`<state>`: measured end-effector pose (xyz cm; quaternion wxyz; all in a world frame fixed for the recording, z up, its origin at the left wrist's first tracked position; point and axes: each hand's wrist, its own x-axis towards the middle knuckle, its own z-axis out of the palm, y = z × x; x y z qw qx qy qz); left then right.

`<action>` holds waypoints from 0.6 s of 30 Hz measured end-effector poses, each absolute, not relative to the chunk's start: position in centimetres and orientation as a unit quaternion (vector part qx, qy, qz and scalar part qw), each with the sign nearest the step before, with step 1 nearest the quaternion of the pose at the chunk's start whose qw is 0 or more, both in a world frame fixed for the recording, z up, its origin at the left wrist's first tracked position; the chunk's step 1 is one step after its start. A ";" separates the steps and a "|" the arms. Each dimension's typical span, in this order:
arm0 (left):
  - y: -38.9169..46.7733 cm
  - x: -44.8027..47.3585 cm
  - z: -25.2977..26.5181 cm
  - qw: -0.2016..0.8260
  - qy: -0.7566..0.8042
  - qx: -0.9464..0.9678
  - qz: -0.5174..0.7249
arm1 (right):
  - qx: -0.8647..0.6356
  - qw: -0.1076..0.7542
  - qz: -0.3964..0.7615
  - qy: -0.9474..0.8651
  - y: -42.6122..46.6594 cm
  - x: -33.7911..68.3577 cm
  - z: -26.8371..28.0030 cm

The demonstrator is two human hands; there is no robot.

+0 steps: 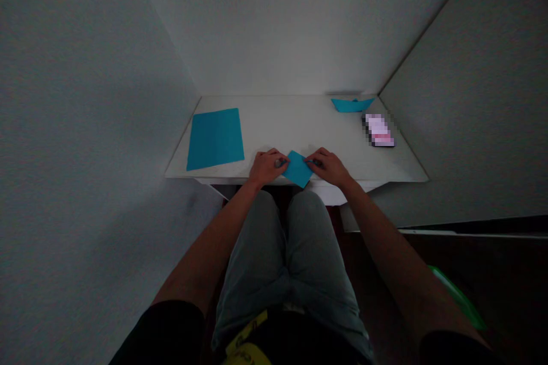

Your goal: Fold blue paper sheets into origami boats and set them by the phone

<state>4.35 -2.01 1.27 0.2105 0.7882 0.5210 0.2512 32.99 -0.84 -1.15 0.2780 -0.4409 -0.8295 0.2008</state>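
A small folded piece of blue paper (298, 170) lies at the table's front edge, turned like a diamond, its near corner jutting past the edge. My left hand (268, 166) pinches its left side between thumb and fingers. On the opposite side, my right hand (329, 165) grips the paper near its right edge. Both hands rest at the table edge, closed, with the paper between them. Fine folds in the paper are too small to make out.
On the white table (282, 120) a flat blue sheet (215, 139) lies at the left. A folded blue paper boat (353, 105) stands at the back right, with a blurred-out phone (379, 130) in front of it. Walls close in the back and both sides.
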 end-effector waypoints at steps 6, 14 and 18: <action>-2.0 4.5 1.6 0.212 0.529 0.786 0.241 | -0.444 0.279 0.198 -0.828 -0.9 32.9 -1.2; -2.1 4.5 1.6 0.204 0.531 0.787 0.238 | -0.456 0.281 0.180 -0.825 -1.0 32.8 -1.3; -2.2 4.5 1.8 0.203 0.534 0.787 0.233 | -0.460 0.279 0.172 -0.825 -1.2 32.7 -1.2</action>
